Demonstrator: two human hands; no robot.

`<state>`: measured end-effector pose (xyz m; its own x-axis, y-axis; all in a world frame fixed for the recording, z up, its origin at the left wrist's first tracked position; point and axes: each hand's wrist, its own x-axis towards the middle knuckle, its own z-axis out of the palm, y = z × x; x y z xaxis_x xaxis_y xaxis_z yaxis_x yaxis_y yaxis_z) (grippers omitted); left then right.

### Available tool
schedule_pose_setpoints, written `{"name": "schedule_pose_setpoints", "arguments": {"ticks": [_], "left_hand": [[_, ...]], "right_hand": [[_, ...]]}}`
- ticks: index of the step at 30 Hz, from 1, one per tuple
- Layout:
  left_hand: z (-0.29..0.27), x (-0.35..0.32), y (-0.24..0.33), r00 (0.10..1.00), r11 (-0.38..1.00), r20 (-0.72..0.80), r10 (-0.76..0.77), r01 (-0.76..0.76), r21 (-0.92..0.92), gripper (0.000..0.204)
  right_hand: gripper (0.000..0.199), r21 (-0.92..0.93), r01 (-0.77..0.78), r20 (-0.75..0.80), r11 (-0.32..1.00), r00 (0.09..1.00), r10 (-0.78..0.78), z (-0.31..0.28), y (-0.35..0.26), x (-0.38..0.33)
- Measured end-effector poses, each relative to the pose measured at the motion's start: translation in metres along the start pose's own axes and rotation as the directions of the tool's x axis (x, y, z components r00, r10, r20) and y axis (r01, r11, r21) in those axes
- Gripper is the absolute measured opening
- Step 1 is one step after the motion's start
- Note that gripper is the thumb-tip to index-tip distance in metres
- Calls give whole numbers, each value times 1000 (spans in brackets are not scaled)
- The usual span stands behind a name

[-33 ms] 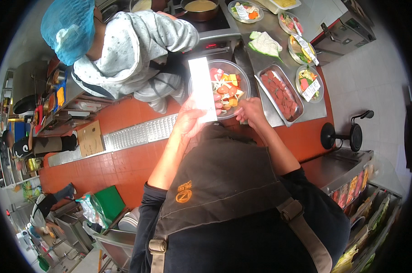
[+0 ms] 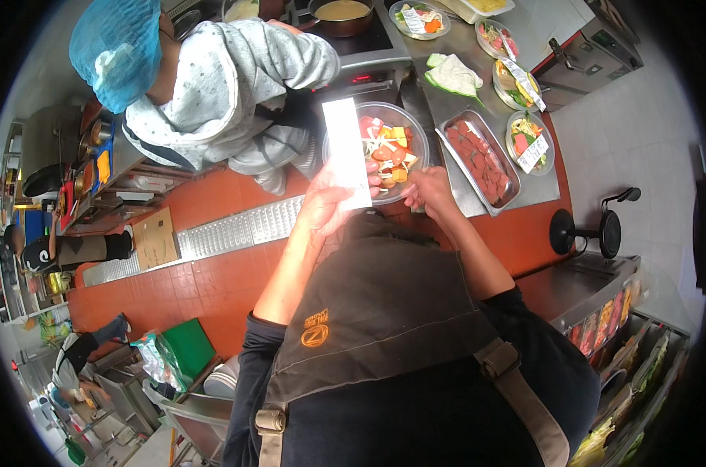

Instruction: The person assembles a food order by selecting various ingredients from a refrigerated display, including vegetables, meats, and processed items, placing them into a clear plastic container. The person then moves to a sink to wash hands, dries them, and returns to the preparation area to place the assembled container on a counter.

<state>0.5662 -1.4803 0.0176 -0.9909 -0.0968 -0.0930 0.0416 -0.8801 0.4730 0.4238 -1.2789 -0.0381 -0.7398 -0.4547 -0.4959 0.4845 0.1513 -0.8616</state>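
Left hand (image 2: 329, 198): gripping a white paper slip (image 2: 345, 144) between thumb and fingers, the fingertips showing past the slip's right edge. Right hand (image 2: 432, 189): curling its fingers at the lower right rim of a clear round bowl (image 2: 422, 138); whether it is pinching that rim, one cannot tell. The bowl: sitting between the two hands, in front of the apron (image 2: 376, 303), its left part lying behind the slip, and containing mixed food (image 2: 392, 152) of orange cubes, red pieces and pale shreds. Just right of the right hand: a rectangular metal tray (image 2: 463, 169), resting on a steel counter (image 2: 471, 199) and holding dark red pieces (image 2: 477, 159). Above the tray: a pale, green-edged cloth (image 2: 454, 75), lying crumpled. Along the counter's right side and top: four clear food bowls (image 2: 529, 144), each bearing a white label. Top centre: a pan (image 2: 341, 11) of yellowish liquid, standing on a dark hob (image 2: 358, 48). Upper left: a co-worker (image 2: 236, 62), wearing a blue hair net (image 2: 119, 54) and a speckled grey top. Farther left: a cardboard piece (image 2: 156, 237), lying by a metal floor grating (image 2: 248, 231) on reddish tiles.
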Motion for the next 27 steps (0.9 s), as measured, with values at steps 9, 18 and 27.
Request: {"name": "schedule_pose_setpoints", "arguments": {"ticks": [9, 18, 27], "left_hand": [[4, 5, -2, 1000, 1000, 12, -16, 16, -12, 69], [2, 8, -2, 1000, 1000, -2, -21, 21, 19, 71], [-4, 12, -1, 1000, 1000, 11, -14, 14, 16, 69]], "right_hand": [[22, 14, -4, -35, 1000, 999, 5, -3, -1, -4], [22, 16, -9, -43, 1000, 999, 10, -4, -3, -5], [23, 2, -8, -28, 1000, 1000, 8, 0, -6, -3]]}}
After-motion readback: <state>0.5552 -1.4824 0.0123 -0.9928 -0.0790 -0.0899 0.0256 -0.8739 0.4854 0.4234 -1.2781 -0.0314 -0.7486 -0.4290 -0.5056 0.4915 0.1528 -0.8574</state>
